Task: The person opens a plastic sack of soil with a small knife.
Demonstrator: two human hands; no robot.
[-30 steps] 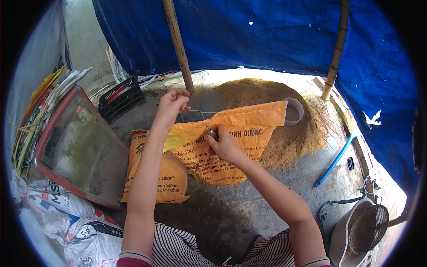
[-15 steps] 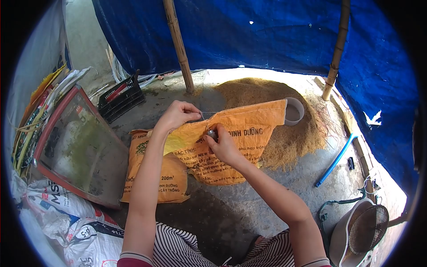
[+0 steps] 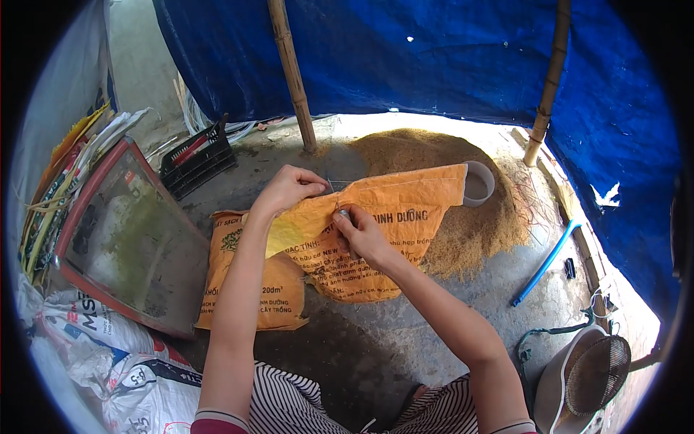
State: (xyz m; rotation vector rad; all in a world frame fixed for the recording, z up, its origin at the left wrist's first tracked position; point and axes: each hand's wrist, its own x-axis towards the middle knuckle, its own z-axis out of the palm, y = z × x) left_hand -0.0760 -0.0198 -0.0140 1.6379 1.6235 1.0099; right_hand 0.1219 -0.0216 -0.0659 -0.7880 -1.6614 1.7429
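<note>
Her left hand [image 3: 285,189] has dropped to pinch a thread on the orange sack [image 3: 376,231], lying nine-to-three, right hand [image 3: 361,233] gripping a small tool, white cup [image 3: 477,182] at two o'clock.

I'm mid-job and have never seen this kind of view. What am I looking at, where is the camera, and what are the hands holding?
There is no machine: a head-worn camera looks down at one person's bare hands. The left hand pinches a thin thread at the top edge of an orange woven sack. The right hand presses on the sack and grips a small metal item, too small to identify. On the concrete floor lie a husk pile with a white cup, a black crate and a blue pipe.
</note>
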